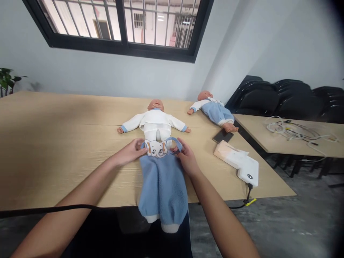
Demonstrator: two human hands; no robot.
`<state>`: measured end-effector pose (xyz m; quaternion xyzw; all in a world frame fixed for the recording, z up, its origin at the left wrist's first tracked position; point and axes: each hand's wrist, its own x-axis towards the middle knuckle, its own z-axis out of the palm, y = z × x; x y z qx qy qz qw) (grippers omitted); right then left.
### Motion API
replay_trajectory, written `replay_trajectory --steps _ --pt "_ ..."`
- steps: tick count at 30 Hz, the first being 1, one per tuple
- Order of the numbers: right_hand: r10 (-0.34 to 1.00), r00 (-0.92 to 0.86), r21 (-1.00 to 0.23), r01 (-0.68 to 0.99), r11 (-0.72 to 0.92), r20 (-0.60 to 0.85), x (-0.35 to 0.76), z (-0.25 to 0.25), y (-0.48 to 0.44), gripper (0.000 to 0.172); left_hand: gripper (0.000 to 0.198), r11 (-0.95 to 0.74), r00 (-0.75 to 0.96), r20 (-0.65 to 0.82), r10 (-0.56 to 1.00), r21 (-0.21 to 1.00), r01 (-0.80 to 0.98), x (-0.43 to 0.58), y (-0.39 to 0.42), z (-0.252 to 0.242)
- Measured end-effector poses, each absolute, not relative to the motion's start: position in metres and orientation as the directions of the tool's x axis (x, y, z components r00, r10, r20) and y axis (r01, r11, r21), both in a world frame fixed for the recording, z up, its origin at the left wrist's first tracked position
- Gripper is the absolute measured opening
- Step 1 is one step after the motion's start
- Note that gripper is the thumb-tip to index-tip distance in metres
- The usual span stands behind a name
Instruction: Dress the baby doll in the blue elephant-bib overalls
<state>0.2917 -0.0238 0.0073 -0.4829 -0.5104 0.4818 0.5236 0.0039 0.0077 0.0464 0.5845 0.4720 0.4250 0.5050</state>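
A pair of blue doll overalls (163, 182) with white cuffs hangs over the table's near edge, an elephant face on its bib. My left hand (133, 150) pinches the top of the overalls at the left of the bib. On the other side, my right hand (185, 154) grips the blue shoulder strap. Just beyond lies a baby doll (157, 118) on its back, in a white top with blue cuffs and white bottoms, arms spread. Its feet are hidden behind the bib and my hands.
A second doll (215, 107) in blue overalls lies at the back right, near a dark phone (223, 135). A tissue pack (228, 154) and a white device (248, 172) with a black cable are closer. Cables (290, 130) lie on another table; black chairs (292, 96) stand behind.
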Motion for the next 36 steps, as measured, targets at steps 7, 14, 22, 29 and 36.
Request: replay_trajectory --steps 7,14,22,29,36 --pt "0.995 0.082 -0.952 -0.294 0.084 0.062 0.29 0.018 -0.028 0.038 0.052 -0.164 0.412 0.058 0.909 0.96 0.226 -0.001 0.022 0.046" --pt "0.986 -0.027 -0.958 -0.241 0.155 0.166 0.291 0.034 -0.057 0.023 0.053 -0.041 0.429 0.188 0.883 0.944 -0.328 -0.005 -0.026 0.062" --pt "0.959 0.02 -0.944 -0.172 0.282 0.283 0.278 0.033 -0.079 0.057 0.028 -0.413 0.581 0.285 0.762 0.906 0.096 0.002 -0.043 0.07" --pt "0.918 -0.192 -0.937 -0.019 0.35 0.347 0.274 0.031 -0.112 0.056 0.02 -0.405 0.643 0.01 0.766 0.784 0.471 -0.004 -0.071 0.062" --pt "0.906 -0.184 -0.889 0.194 0.414 0.382 0.283 0.012 -0.131 0.054 0.02 -0.373 0.517 0.044 0.855 0.744 0.554 -0.011 -0.103 0.02"
